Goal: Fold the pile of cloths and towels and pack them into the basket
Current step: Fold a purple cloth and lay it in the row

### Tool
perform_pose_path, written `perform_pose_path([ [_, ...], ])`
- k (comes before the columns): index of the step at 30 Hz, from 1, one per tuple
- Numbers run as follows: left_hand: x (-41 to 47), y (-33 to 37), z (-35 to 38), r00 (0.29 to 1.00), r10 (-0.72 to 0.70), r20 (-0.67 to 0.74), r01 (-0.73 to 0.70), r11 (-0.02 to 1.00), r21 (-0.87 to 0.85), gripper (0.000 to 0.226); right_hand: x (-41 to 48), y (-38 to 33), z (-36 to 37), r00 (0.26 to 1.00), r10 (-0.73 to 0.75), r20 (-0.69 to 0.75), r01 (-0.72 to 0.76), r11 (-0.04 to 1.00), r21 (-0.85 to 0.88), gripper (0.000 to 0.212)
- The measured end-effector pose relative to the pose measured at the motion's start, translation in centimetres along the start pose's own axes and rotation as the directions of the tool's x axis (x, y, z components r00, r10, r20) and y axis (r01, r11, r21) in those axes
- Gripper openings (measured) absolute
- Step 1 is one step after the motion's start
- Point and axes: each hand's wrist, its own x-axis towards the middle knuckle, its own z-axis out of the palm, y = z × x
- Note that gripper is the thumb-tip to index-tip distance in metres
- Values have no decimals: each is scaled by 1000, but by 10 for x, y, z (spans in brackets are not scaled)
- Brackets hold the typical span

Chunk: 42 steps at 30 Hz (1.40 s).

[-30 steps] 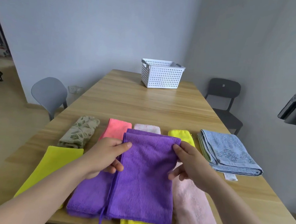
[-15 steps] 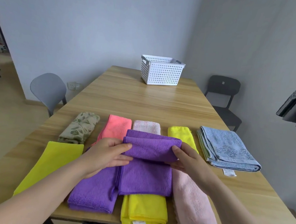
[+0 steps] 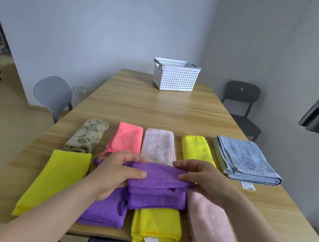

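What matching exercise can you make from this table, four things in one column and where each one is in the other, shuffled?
Things:
1. white basket
2. blue towel
3. leaf-print cloth
4. partly folded purple cloth

Places:
A. gripped by the left hand and right hand
B. far end of the table
C. right end of the far row of folded cloths
D. left end of that row

Pairs: 1-B, 2-C, 3-D, 4-A
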Motion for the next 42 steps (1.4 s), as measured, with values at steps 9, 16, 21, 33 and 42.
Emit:
perform_pose_path([
  [9, -10, -23, -2, 978, 192, 85, -210, 887, 412, 47, -3, 23, -6, 986, -127, 103, 148, 964, -221, 54],
  [16, -10, -34, -2, 931, 353, -91, -238, 778, 582, 55, -3, 27, -1, 939, -340, 47, 303, 757, -579, 48],
  [21, -6, -36, -6, 946, 283, -159, -144, 804, 577, 59, -2, 23, 2, 912, -409, 37, 290, 577, -764, 47],
  [33, 11, -30, -13, 968, 123, -220, 36, 797, 603, 60, -4, 23, -1, 907, -416, 71, 316, 557, -768, 50],
  [42, 14, -32, -12, 958, 76, -276, 53, 900, 432, 55, -3, 23, 0, 901, -428, 77, 329, 557, -762, 49],
])
